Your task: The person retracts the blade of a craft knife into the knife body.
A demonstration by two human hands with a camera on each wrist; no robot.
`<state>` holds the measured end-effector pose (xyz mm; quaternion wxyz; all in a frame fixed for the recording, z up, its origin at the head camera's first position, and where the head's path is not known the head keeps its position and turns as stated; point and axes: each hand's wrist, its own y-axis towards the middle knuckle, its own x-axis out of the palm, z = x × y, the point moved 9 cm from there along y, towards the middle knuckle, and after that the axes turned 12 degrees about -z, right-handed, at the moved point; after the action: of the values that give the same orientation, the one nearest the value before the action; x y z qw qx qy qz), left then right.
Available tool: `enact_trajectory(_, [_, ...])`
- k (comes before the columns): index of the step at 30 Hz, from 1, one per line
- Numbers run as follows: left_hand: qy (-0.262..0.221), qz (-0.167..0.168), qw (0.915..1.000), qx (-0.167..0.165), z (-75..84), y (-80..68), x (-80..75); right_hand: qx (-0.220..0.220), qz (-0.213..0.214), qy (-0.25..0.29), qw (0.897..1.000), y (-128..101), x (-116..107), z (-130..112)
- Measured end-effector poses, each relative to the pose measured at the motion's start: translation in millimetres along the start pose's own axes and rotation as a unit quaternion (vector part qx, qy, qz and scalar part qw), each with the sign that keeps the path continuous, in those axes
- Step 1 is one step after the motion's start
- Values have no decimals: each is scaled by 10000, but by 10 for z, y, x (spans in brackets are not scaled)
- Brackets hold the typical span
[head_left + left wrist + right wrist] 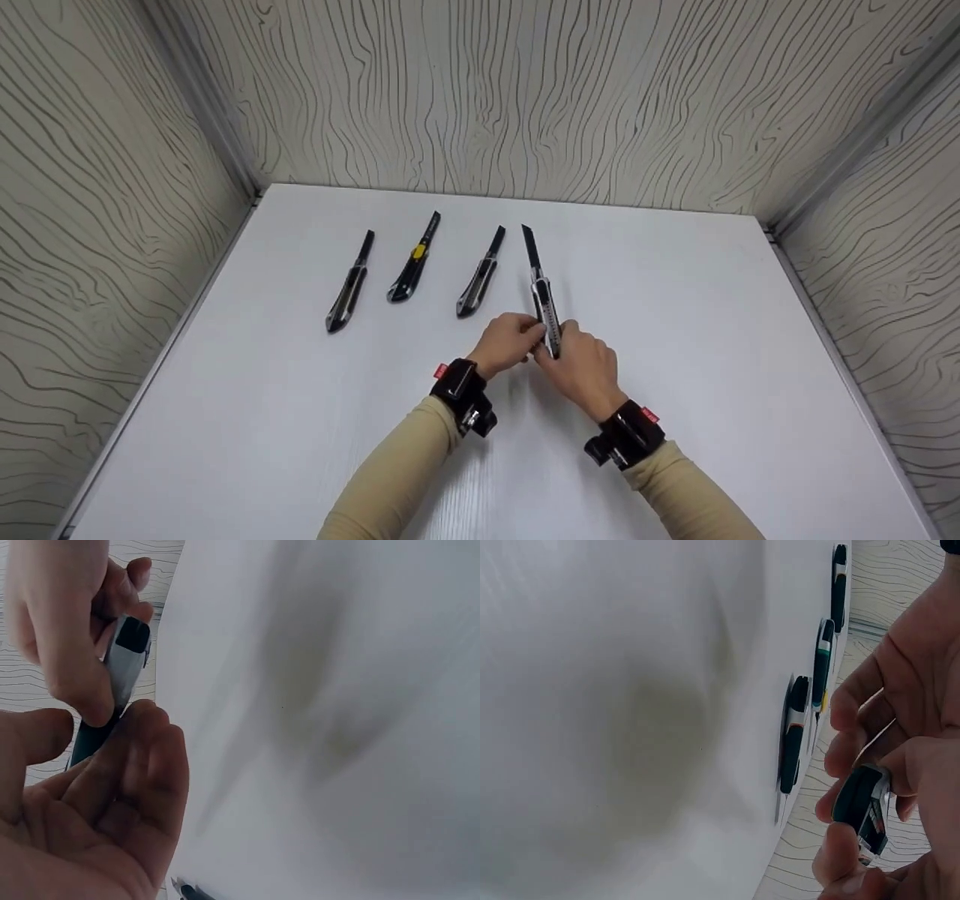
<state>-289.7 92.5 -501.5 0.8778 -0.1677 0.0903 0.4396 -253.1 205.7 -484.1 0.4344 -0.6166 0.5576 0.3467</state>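
Note:
A silver and black snap-off utility knife is held raised, its dark blade pointing away toward the back wall. My right hand grips its handle near the butt end; in the right wrist view my right hand has its thumb on one side and fingers on the other. From the left, my left hand holds the same knife. In the left wrist view the curled fingers of my left hand touch the handle, and the thumb lies across from them. Part of the handle is hidden by the fingers.
Three more utility knives lie in a row on the white table: a dark one, one with a yellow slider and a silver-black one. Their blades are out and point to the back. Patterned walls stand around the table.

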Motion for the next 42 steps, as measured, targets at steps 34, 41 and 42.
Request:
enact_trajectory(34, [489,-328,9983,18,-156,-210,74,-278,-1492,3988,9044,514,186,129])
enact_trajectory(41, [326,-340,9989,-26,-219,-211,106,-112,-1373,4033,9047,545,278,165])
enact_trajectory(42, [246,-340,9991,-30,-234,-213,109,-102,-1365,4005,9060,546,283,165])
